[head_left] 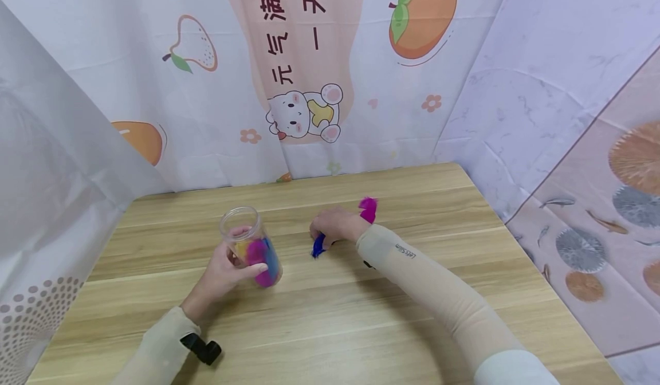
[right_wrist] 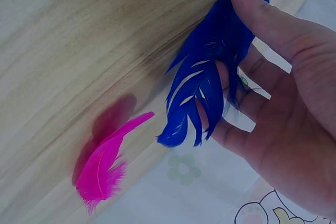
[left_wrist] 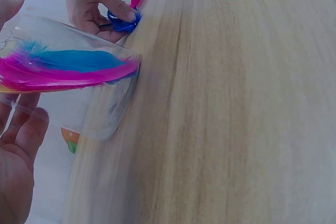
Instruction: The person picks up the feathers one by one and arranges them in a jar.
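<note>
My left hand [head_left: 227, 270] grips a clear plastic jar [head_left: 242, 219], fingers on one side and thumb across the front. Inside the jar are pink, blue and yellow feathers, seen close in the left wrist view as a pink feather [left_wrist: 63, 74] and a light blue feather [left_wrist: 89, 60]. Between thumb and fingers, my right hand [head_left: 335, 224] pinches a dark blue feather [right_wrist: 205, 77] low over the table. A loose pink feather [right_wrist: 102, 171] lies on the wood beside that hand, and shows past the wrist in the head view.
The wooden table [head_left: 309, 327] runs back to a printed curtain [head_left: 206, 116] behind it. More patterned cloth [head_left: 577, 213] hangs along the right side. A black strap [head_left: 201, 348] sits on the left forearm.
</note>
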A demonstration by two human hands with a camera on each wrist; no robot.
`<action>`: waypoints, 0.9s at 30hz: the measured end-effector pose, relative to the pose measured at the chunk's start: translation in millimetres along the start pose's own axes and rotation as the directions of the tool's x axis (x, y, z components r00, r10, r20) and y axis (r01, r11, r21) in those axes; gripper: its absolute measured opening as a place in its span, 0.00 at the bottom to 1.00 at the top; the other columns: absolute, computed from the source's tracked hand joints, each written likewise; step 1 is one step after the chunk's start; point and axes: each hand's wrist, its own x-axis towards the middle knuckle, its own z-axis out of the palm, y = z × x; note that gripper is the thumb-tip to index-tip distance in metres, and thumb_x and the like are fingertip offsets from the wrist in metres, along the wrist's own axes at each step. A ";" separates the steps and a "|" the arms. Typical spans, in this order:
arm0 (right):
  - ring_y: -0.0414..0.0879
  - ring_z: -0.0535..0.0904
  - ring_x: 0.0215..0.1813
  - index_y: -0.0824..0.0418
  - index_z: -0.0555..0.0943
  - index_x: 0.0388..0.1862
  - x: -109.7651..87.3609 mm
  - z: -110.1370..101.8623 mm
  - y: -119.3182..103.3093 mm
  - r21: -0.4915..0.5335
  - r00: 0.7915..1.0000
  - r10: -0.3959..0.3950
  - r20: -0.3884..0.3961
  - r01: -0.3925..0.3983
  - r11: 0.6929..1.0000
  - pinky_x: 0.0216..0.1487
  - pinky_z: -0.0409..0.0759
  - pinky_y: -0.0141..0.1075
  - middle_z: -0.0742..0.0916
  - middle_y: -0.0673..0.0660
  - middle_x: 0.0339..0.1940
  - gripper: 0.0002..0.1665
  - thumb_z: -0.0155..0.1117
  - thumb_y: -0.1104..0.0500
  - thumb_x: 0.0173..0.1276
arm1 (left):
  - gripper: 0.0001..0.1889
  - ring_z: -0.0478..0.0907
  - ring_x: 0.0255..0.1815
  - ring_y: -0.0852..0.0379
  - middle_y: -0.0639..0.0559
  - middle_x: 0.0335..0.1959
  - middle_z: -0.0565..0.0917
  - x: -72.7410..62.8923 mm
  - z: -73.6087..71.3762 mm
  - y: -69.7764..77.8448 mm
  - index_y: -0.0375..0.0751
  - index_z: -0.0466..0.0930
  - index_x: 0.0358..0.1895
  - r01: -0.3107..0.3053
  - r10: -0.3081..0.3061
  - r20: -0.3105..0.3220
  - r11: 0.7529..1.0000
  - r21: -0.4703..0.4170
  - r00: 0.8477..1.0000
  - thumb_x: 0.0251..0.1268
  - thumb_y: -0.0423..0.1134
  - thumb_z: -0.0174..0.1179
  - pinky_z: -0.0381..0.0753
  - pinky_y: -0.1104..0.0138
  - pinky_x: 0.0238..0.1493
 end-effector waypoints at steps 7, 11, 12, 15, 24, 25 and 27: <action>0.42 0.72 0.44 0.46 0.82 0.29 -0.6 2.2 1.5 0.014 1.000 0.015 -0.004 -0.015 1.000 0.48 0.68 0.42 0.81 0.39 0.31 0.10 0.78 0.52 0.62 | 0.40 0.79 0.55 0.53 0.49 0.60 0.78 0.7 0.3 -1.2 0.44 0.65 0.69 0.002 -0.002 0.007 1.000 -0.014 1.000 0.53 0.26 0.75 0.82 0.63 0.50; 0.42 0.69 0.43 0.48 0.82 0.28 0.1 2.9 2.0 0.023 1.000 0.007 0.000 -0.007 1.000 0.45 0.66 0.39 0.79 0.40 0.29 0.10 0.78 0.53 0.62 | 0.40 0.79 0.55 0.54 0.49 0.60 0.79 0.8 -0.1 -3.1 0.43 0.64 0.70 -0.014 0.015 0.016 1.000 -0.014 1.000 0.54 0.26 0.75 0.82 0.64 0.51; 0.42 0.69 0.41 0.49 0.82 0.28 0.4 3.0 2.1 0.032 1.000 -0.002 0.004 0.002 0.999 0.44 0.66 0.37 0.78 0.40 0.28 0.10 0.77 0.54 0.63 | 0.40 0.79 0.55 0.55 0.49 0.60 0.79 0.9 -0.2 -3.2 0.43 0.64 0.70 -0.016 0.016 0.018 1.000 -0.014 1.000 0.54 0.26 0.75 0.82 0.64 0.51; 0.40 0.69 0.36 0.52 0.82 0.29 1.3 3.0 2.9 0.063 0.999 -0.031 0.015 0.030 0.998 0.39 0.67 0.33 0.78 0.42 0.26 0.10 0.77 0.57 0.63 | 0.40 0.79 0.55 0.54 0.49 0.60 0.79 1.0 -0.1 -3.3 0.43 0.64 0.70 -0.018 0.018 0.015 1.000 -0.020 1.000 0.54 0.26 0.75 0.82 0.64 0.51; 0.39 0.68 0.33 0.55 0.81 0.29 2.5 3.8 5.0 0.109 0.997 -0.075 0.026 0.072 0.991 0.36 0.66 0.30 0.75 0.43 0.26 0.10 0.76 0.60 0.64 | 0.41 0.79 0.56 0.54 0.48 0.60 0.79 1.4 0.0 -2.5 0.43 0.65 0.70 -0.011 0.011 0.007 1.000 -0.025 1.000 0.53 0.26 0.75 0.81 0.64 0.52; 0.39 0.68 0.33 0.56 0.81 0.29 2.7 4.0 5.3 0.114 0.996 -0.081 0.027 0.077 0.990 0.36 0.66 0.30 0.75 0.43 0.26 0.10 0.76 0.60 0.64 | 0.41 0.79 0.56 0.54 0.48 0.60 0.79 1.6 0.0 -2.6 0.44 0.65 0.70 -0.010 0.010 0.008 1.000 -0.025 1.000 0.53 0.26 0.75 0.81 0.64 0.52; 0.39 0.68 0.33 0.56 0.81 0.29 2.7 4.4 5.8 0.121 0.996 -0.087 0.029 0.083 0.989 0.36 0.66 0.30 0.76 0.44 0.26 0.10 0.76 0.60 0.64 | 0.40 0.79 0.56 0.54 0.48 0.60 0.79 1.6 -0.1 -3.4 0.44 0.65 0.70 -0.007 0.008 0.009 1.000 -0.024 1.000 0.53 0.26 0.75 0.81 0.64 0.52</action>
